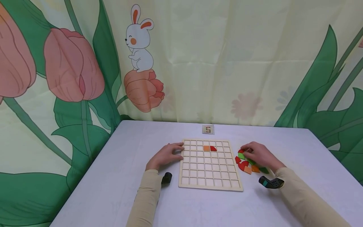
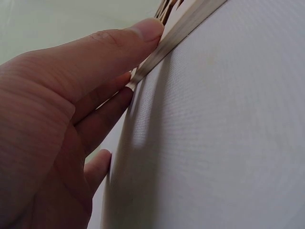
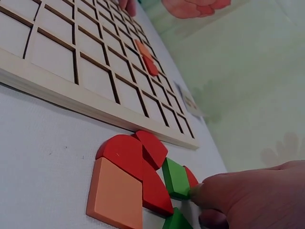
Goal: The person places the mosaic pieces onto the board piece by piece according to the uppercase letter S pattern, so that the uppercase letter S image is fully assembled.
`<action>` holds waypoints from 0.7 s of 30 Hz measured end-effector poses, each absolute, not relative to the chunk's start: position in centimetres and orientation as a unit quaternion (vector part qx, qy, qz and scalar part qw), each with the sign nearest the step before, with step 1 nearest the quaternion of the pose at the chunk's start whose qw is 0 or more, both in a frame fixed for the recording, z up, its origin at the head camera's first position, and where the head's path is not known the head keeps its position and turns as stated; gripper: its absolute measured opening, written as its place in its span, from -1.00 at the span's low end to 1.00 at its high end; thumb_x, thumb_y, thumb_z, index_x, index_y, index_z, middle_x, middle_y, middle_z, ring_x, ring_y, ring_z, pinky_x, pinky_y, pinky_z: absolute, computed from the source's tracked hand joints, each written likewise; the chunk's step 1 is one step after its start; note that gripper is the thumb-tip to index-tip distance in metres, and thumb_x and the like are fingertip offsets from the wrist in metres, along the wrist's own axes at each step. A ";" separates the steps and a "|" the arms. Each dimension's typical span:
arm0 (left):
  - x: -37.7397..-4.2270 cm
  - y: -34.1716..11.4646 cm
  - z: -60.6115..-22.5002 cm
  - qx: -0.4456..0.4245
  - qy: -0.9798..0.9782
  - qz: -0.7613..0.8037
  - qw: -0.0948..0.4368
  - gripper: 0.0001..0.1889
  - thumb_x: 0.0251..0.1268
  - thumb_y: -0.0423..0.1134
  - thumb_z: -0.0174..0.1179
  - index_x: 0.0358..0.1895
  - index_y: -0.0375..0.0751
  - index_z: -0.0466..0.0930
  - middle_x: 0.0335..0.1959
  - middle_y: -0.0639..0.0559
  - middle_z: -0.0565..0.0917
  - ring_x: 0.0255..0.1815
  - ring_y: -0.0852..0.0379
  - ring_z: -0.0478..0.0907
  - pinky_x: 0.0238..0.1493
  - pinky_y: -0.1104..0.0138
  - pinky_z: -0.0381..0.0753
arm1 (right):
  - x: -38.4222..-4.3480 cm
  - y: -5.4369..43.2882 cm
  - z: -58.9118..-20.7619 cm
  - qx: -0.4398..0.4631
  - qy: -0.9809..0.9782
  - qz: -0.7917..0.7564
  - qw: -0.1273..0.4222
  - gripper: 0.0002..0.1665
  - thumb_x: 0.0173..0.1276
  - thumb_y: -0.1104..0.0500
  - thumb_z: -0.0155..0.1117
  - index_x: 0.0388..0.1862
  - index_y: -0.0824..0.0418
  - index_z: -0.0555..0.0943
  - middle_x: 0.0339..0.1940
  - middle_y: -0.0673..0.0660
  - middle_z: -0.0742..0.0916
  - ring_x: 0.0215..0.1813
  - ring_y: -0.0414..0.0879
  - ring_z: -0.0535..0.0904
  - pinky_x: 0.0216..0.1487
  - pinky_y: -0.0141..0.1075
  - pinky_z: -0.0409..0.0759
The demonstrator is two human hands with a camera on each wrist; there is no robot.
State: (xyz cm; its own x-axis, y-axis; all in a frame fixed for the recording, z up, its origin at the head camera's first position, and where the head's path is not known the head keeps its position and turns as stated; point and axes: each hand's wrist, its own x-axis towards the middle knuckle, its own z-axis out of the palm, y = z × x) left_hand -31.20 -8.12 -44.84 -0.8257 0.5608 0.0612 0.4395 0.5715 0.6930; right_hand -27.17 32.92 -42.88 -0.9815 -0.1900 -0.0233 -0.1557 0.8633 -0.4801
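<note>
A wooden grid board (image 1: 211, 189) lies on the table. An orange square block (image 1: 206, 148) and a red quarter-round block (image 1: 213, 148) sit side by side in its cells near the far end. My left hand (image 1: 167, 154) rests at the board's left edge, thumb (image 2: 150, 29) and fingertips against the wooden rim. My right hand (image 1: 259, 154) is over the loose blocks right of the board. Its thumb and index finger pinch a red block (image 3: 190, 176), largely hidden behind a green block (image 3: 176, 177) in the right wrist view.
Several loose blocks lie by the board's right edge, among them a light orange square block (image 3: 116, 193), a red rounded block (image 3: 123, 155) and a dark green block (image 1: 264, 170). Behind the board lies a small patterned card (image 1: 208, 129). A printed curtain (image 1: 198, 63) hangs behind the table.
</note>
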 end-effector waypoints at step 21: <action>-31.0 -8.1 -44.8 0.281 0.882 0.369 0.082 -0.54 0.21 -0.21 0.37 0.17 -0.29 0.60 0.41 -0.04 0.40 0.47 0.03 0.23 0.57 0.05 -0.13 | -28.7 31.2 -42.3 -0.111 0.960 -0.252 0.058 -0.67 0.29 0.31 0.24 0.03 0.35 0.66 -0.12 0.22 0.65 -0.15 0.05 0.52 -0.11 -0.11 0.67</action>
State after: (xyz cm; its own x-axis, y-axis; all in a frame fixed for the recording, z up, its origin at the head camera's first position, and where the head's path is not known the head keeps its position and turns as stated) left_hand -31.03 -8.10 -44.78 -0.8286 0.5564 0.0622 0.4353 0.5705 0.6965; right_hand -28.68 31.24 -42.35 -0.9689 -0.2415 -0.0546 -0.1835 0.8484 -0.4965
